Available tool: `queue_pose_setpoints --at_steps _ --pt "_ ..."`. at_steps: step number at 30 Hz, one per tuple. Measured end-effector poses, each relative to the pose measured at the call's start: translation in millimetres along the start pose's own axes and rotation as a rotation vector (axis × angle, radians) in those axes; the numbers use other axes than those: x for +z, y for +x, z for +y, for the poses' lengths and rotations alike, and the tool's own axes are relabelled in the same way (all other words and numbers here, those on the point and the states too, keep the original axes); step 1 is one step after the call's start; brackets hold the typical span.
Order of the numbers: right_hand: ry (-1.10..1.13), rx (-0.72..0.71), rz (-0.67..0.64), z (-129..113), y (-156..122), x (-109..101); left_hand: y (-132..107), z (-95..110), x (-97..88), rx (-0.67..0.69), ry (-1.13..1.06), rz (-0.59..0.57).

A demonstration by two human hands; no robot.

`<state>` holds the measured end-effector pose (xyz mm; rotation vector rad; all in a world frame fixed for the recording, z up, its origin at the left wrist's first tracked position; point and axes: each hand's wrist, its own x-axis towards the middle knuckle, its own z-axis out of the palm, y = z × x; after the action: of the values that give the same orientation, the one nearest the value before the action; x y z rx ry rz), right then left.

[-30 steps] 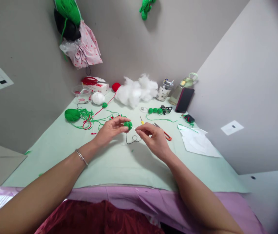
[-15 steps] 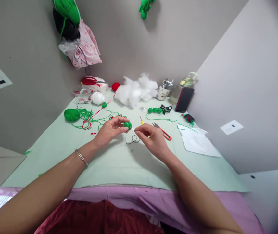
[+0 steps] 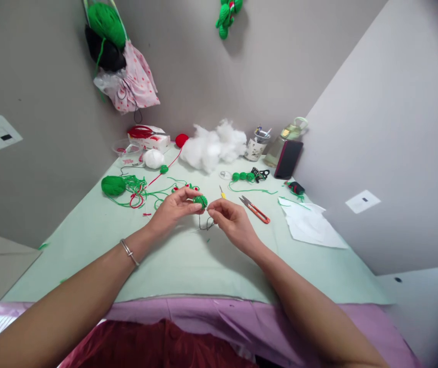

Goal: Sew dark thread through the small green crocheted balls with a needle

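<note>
My left hand (image 3: 175, 208) grips a small green crocheted ball (image 3: 200, 201) between thumb and fingers, above the middle of the table. A dark strand crosses the ball's surface. Close at its right side, my right hand (image 3: 231, 217) is closed in a pinch on a thin needle, mostly hidden by the fingertips now. Black thread (image 3: 204, 226) hangs in a loop beneath the two hands. Small red, white and green crocheted pieces (image 3: 192, 188) lie just behind my left hand. Orange-handled thread snips (image 3: 255, 210) and a yellow-handled tool (image 3: 222, 195) rest beyond my right hand.
White stuffing (image 3: 215, 148) is heaped at the back. To the left lie green yarn (image 3: 113, 185), white yarn (image 3: 153, 159) and red scissors (image 3: 142, 132) on a box. Rightward stand a pen cup (image 3: 257, 146), a bottle (image 3: 276, 148), a phone (image 3: 288, 160) and white paper (image 3: 311, 225).
My right hand has moved slightly left, closer to the ball, and less of the needle shows. The ball has turned and sits a little lower. The view has tilted slightly upward.
</note>
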<state>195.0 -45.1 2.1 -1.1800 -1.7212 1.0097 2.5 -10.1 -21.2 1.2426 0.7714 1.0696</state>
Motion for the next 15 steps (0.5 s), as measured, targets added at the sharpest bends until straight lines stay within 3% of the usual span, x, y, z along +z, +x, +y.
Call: queue_pose_setpoints --at_steps 5,10,15 --pt "0.102 0.025 0.011 1.1 2.7 3.8 -1.4 0.8 3.7 -0.017 0.003 -0.001" --pt "0.179 0.116 -0.007 2.8 5.5 4.5 -2.6 1.8 6.5 0.035 0.142 0.084" --pt "0.168 0.065 0.008 4.2 4.4 3.5 -2.9 -6.6 7.0 0.040 0.203 0.028"
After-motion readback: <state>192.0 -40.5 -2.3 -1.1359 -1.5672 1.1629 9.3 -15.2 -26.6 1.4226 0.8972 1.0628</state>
